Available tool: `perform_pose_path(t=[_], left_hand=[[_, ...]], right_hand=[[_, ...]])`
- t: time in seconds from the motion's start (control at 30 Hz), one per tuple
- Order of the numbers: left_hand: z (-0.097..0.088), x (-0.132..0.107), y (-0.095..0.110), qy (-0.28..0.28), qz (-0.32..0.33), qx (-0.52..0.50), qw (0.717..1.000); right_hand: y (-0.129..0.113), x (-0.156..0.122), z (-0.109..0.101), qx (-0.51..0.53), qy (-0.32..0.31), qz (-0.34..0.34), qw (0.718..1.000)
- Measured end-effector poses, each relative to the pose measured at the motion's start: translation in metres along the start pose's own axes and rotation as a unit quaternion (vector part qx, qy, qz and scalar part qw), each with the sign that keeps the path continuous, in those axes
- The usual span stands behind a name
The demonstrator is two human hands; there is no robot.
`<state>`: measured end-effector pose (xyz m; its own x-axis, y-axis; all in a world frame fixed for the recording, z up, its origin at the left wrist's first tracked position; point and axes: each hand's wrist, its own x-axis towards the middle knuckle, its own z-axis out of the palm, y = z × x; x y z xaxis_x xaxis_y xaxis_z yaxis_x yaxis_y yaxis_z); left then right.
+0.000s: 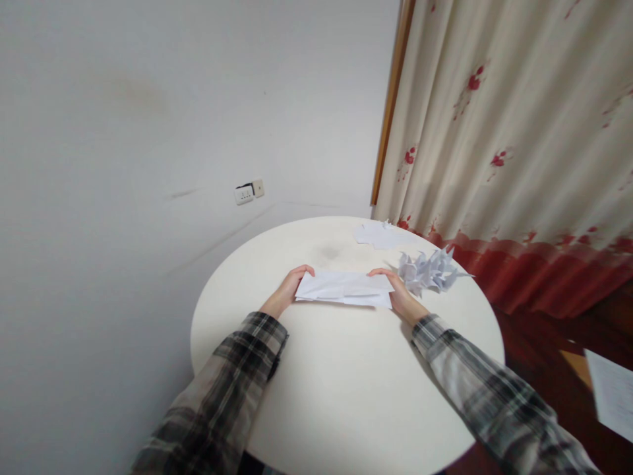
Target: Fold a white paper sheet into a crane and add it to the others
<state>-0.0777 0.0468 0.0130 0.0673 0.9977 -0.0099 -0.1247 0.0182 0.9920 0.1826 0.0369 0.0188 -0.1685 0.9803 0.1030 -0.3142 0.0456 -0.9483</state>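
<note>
Lying crosswise near the middle of the round white table [346, 389], a folded white paper [343, 288] is held at both ends. The left hand [289, 290] has its fingers curled over the paper's left edge, pinching it. The right hand [399, 295] grips the right end, fingers bent along the far edge. Both arms wear plaid sleeves [227, 389]. Just beside the right hand sits a pile of folded paper figures [429, 270], with loose white sheets [378, 234] farther back. Beyond are a wall socket [248, 191] and a flowered curtain [509, 132]. Any print on the sheet [613, 392] at lower right is too blurred to read.
</note>
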Motion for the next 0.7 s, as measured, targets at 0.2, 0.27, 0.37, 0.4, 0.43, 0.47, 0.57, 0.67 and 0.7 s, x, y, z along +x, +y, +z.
perform_pose_path(t=[0.2, 0.27, 0.37, 0.4, 0.43, 0.47, 0.57, 0.67, 0.7], left_hand=[[-0.003, 0.003, -0.004, -0.003, -0.018, -0.022, 1.000], [-0.003, 0.002, -0.003, 0.000, -0.021, -0.025, 0.999], [-0.002, 0.002, 0.000, 0.002, -0.038, -0.034, 0.999], [-0.002, 0.002, 0.000, 0.000, -0.048, -0.037, 0.998], [-0.001, 0.002, 0.001, -0.003, -0.056, -0.040, 0.998], [-0.001, 0.002, 0.002, -0.006, -0.065, -0.042, 0.997], [-0.003, 0.003, 0.002, -0.016, -0.059, -0.048, 0.997], [-0.005, 0.004, 0.000, -0.009, -0.015, -0.041, 0.999], [-0.006, 0.004, 0.000, -0.001, -0.001, -0.028, 1.000]], right_hand=[[0.001, 0.000, -0.001, -0.012, -0.003, -0.004, 1.000], [0.002, 0.001, -0.001, -0.016, -0.001, -0.007, 1.000], [0.003, 0.003, -0.003, -0.012, 0.004, 0.004, 1.000], [0.004, 0.004, -0.003, -0.014, 0.007, 0.008, 1.000], [0.004, 0.005, -0.004, -0.019, 0.009, 0.010, 1.000], [0.004, 0.007, -0.006, -0.024, 0.010, 0.012, 1.000], [0.007, 0.013, -0.010, -0.037, 0.004, 0.022, 0.999], [0.012, 0.017, -0.014, -0.028, -0.010, 0.061, 0.998], [0.014, 0.018, -0.014, -0.022, -0.012, 0.069, 0.997]])
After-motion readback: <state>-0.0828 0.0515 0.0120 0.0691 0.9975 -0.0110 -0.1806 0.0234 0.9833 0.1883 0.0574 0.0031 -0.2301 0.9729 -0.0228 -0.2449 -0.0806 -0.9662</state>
